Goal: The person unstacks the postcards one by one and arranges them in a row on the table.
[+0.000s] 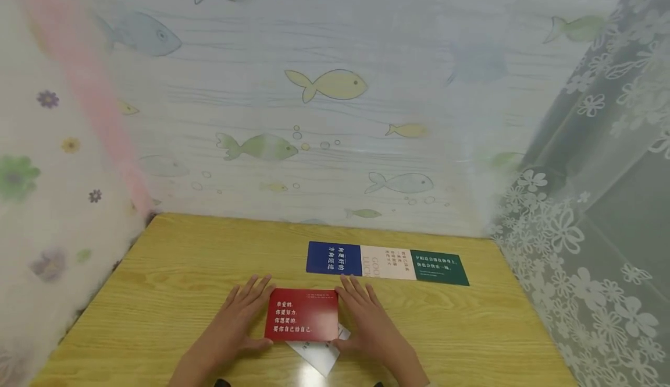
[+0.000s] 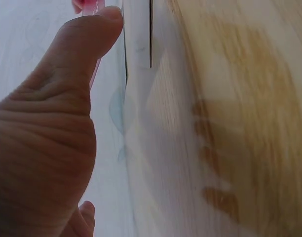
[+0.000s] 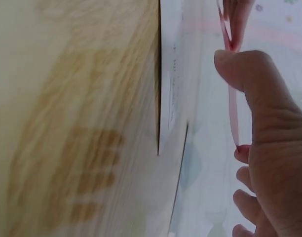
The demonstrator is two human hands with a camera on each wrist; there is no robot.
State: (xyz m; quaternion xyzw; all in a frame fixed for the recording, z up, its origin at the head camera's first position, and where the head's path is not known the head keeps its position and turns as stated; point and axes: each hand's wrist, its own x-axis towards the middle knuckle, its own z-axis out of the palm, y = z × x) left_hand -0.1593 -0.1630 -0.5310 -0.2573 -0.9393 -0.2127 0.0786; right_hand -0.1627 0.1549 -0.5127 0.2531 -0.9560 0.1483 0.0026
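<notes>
While pale fish-print fabric (image 1: pixel 335 110) takes up pretty much the whole background, the yellow wood-grain tabletop (image 1: pixel 209 244) covers most of the space in front of it. Next biggest is the white flowery lace (image 1: pixel 567 235) hanging down the right side. Then you've got the two hands: the left hand (image 1: pixel 234 319) and the right hand (image 1: pixel 368 319), facing each other near the front of the tabletop. Both have their fingers pinching the red card (image 1: pixel 303 317), one on each short side, thumb at the near corner and fingertips up by the far one. Wrist views show it's held just above the surface, not lying flat. Farther back, a blue card (image 1: pixel 320 259), a cream card (image 1: pixel 384 266) and a green card (image 1: pixel 445 269) sit edge to edge in a row, blue end near the right fingertips. Least visible is the white card (image 1: pixel 316 359), flat and askew under the red one, mostly covered. White Chinese lettering (image 1: pixel 292 317) is printed on the red card's left half.
</notes>
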